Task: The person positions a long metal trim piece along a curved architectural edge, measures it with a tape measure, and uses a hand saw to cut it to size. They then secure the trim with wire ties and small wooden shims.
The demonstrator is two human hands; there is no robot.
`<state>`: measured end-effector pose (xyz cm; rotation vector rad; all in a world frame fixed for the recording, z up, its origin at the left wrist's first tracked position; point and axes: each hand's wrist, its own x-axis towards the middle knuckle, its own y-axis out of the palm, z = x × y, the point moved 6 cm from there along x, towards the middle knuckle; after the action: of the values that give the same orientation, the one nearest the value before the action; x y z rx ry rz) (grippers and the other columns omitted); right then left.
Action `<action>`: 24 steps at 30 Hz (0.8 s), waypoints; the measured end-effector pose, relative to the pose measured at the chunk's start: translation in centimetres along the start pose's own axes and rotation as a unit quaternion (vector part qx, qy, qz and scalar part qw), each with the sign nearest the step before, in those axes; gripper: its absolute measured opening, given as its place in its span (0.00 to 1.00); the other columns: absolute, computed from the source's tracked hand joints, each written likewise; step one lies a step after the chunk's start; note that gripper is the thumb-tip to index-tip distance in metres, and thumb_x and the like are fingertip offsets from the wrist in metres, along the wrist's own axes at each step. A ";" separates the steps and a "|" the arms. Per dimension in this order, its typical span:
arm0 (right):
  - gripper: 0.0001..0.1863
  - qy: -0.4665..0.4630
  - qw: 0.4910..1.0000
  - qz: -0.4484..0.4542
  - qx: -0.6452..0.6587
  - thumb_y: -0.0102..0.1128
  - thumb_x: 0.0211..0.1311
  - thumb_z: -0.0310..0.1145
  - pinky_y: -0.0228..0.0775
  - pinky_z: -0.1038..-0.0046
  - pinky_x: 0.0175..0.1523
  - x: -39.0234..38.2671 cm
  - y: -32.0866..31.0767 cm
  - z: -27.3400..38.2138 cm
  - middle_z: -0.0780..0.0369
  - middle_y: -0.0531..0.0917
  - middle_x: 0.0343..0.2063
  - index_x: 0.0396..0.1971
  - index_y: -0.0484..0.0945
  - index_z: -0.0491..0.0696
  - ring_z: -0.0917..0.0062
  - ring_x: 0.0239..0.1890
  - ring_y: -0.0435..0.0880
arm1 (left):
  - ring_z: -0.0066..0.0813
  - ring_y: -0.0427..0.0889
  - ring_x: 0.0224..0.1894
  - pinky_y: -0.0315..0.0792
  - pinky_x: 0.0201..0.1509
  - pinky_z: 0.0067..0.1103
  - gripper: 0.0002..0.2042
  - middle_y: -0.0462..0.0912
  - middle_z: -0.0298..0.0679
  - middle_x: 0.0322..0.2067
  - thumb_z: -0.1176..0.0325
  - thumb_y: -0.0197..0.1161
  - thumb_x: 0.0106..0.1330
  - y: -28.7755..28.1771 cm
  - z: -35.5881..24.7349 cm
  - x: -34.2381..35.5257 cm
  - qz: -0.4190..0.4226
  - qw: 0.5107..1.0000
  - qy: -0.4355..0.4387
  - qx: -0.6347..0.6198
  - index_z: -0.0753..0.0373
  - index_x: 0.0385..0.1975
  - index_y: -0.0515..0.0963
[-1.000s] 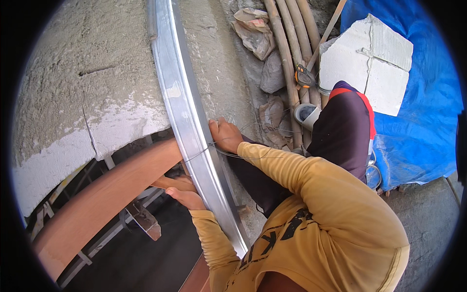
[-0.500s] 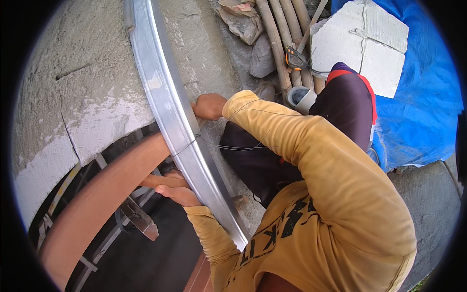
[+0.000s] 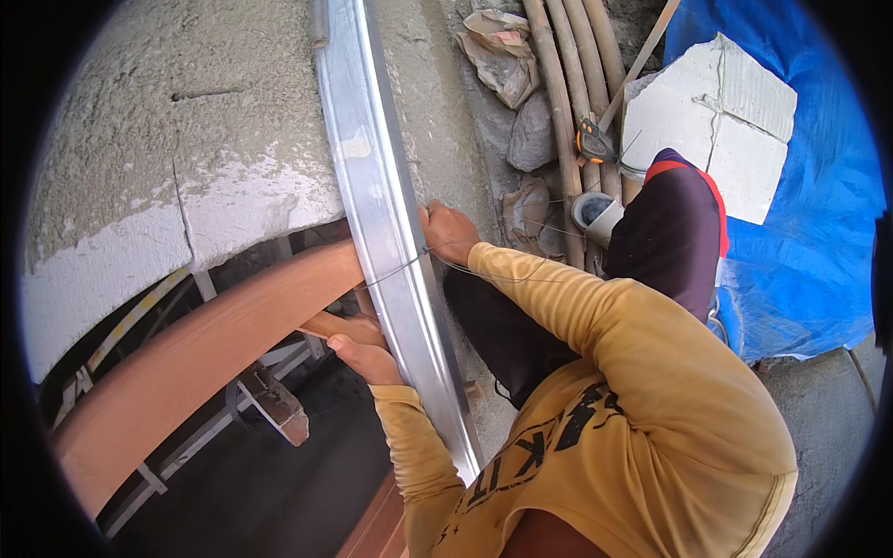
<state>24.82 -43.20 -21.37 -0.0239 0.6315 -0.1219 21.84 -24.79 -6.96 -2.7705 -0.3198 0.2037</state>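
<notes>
Two hands flank a metal bar

The bar runs over the concrete and on past its lower edge; just below that edge, the upper end of a curved board meets the bar's left side. A thin wire crosses the bar near there, its loose end trailing by the right sleeve. The left hand has its fingers closed around a wood strip beneath the board, partly hidden. The right hand is curled at the bar's right edge beside the wire; whether it grips the wire, I cannot tell. To do this well, the left hand should probably hold the strip steady, while the right guides the wire flat and free of kinks. An even pull seems safer than a jerk, with bare fingers so near thin wire.
</notes>
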 end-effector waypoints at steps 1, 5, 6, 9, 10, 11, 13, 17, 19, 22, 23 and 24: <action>0.35 -0.001 1.000 0.008 -0.002 0.36 0.61 0.55 0.63 0.56 0.54 0.0 0.0 -0.3 0.37 0.76 0.40 0.46 0.70 0.33 0.47 0.45 0.76 | 0.24 0.64 0.26 0.60 0.29 0.19 0.37 0.62 0.32 0.21 0.25 0.36 0.55 0.4 -0.4 -0.2 0.001 1.000 0.012 0.027 0.61 0.24 0.63; 0.37 0.010 1.000 0.010 0.022 0.36 0.62 0.56 0.62 0.58 0.55 1.6 0.5 -1.4 0.38 0.76 0.41 0.48 0.69 0.33 0.48 0.47 0.75 | 0.25 0.67 0.24 0.61 0.29 0.20 0.37 0.68 0.36 0.20 0.30 0.30 0.61 1.6 -2.9 -0.6 0.030 0.989 0.058 0.135 0.64 0.22 0.67; 0.37 0.005 1.000 0.013 0.024 0.36 0.62 0.57 0.62 0.58 0.56 1.7 0.4 -1.3 0.38 0.76 0.41 0.48 0.68 0.33 0.48 0.48 0.75 | 0.25 0.68 0.24 0.61 0.29 0.20 0.36 0.69 0.36 0.20 0.31 0.30 0.62 1.7 -3.0 -0.5 0.031 0.987 0.061 0.142 0.64 0.20 0.67; 0.38 -0.045 0.998 -0.030 -0.036 0.38 0.61 0.57 0.63 0.58 0.54 3.6 -0.1 -2.2 0.36 0.75 0.41 0.48 0.68 0.32 0.47 0.49 0.74 | 0.28 0.68 0.19 0.62 0.24 0.24 0.36 0.71 0.37 0.16 0.35 0.34 0.63 2.4 -2.9 0.4 0.045 0.991 0.057 0.111 0.69 0.17 0.69; 0.34 -0.092 0.995 -0.022 -0.034 0.41 0.60 0.54 0.64 0.60 0.53 4.7 0.5 -2.7 0.38 0.76 0.41 0.46 0.70 0.33 0.49 0.49 0.75 | 0.28 0.69 0.18 0.61 0.23 0.25 0.36 0.70 0.37 0.14 0.37 0.35 0.64 2.0 -2.8 0.7 0.037 0.993 0.058 0.096 0.69 0.15 0.69; 0.30 -0.141 0.990 -0.005 -0.027 0.44 0.60 0.50 0.65 0.62 0.52 5.2 1.6 -3.1 0.40 0.77 0.41 0.44 0.71 0.34 0.51 0.48 0.76 | 0.28 0.69 0.17 0.61 0.22 0.26 0.35 0.69 0.36 0.12 0.39 0.38 0.64 1.2 -2.9 0.7 0.046 0.990 0.081 0.105 0.69 0.13 0.70; 0.23 -0.307 0.938 0.086 0.138 0.49 0.60 0.44 0.67 0.66 0.51 3.8 6.4 -3.3 0.49 0.80 0.42 0.45 0.73 0.38 0.61 0.46 0.78 | 0.32 0.72 0.19 0.65 0.25 0.30 0.33 0.71 0.39 0.12 0.41 0.41 0.64 -1.7 -3.7 -1.3 0.011 0.988 0.068 0.137 0.69 0.14 0.72; 0.21 -0.132 0.936 0.073 0.318 0.47 0.63 0.45 0.74 0.73 0.38 4.3 4.8 -5.4 0.59 0.82 0.33 0.41 0.75 0.41 0.73 0.34 0.81 | 0.38 0.76 0.23 0.69 0.33 0.33 0.33 0.75 0.46 0.15 0.39 0.43 0.62 -0.6 -0.1 0.4 0.075 0.982 0.003 0.173 0.69 0.16 0.73; 0.20 -0.322 0.932 0.036 0.161 0.47 0.63 0.44 0.73 0.74 0.37 5.4 3.9 -4.6 0.59 0.81 0.32 0.41 0.75 0.41 0.73 0.33 0.81 | 0.39 0.76 0.24 0.69 0.34 0.33 0.33 0.75 0.47 0.15 0.39 0.44 0.62 0.1 -0.9 0.4 0.071 0.984 0.010 0.165 0.70 0.17 0.73; 0.20 -0.317 0.941 0.039 0.116 0.48 0.63 0.44 0.73 0.74 0.37 6.0 3.5 -4.5 0.59 0.81 0.32 0.40 0.75 0.41 0.73 0.33 0.80 | 0.30 0.71 0.23 0.67 0.33 0.29 0.30 0.72 0.40 0.16 0.42 0.42 0.64 0.3 -0.3 0.0 0.072 0.982 -0.004 0.177 0.67 0.16 0.71; 0.20 -0.300 0.946 0.048 0.114 0.48 0.63 0.44 0.73 0.74 0.37 6.0 3.3 -4.4 0.59 0.81 0.32 0.40 0.75 0.41 0.73 0.33 0.81 | 0.30 0.71 0.23 0.67 0.33 0.30 0.30 0.72 0.40 0.16 0.42 0.42 0.64 0.2 -0.2 -0.2 0.064 0.982 -0.009 0.177 0.67 0.16 0.71; 0.20 -0.290 0.949 0.068 0.100 0.48 0.63 0.44 0.73 0.74 0.37 6.0 3.2 -4.1 0.59 0.81 0.32 0.40 0.75 0.41 0.73 0.33 0.81 | 0.30 0.71 0.23 0.67 0.33 0.30 0.30 0.72 0.40 0.16 0.42 0.42 0.64 0.1 -0.2 -0.3 0.057 0.982 -0.014 0.177 0.67 0.16 0.71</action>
<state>27.57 -40.73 -28.41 0.1745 0.0280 -0.0408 21.58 -25.07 -6.76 -2.4350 -0.1160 0.2985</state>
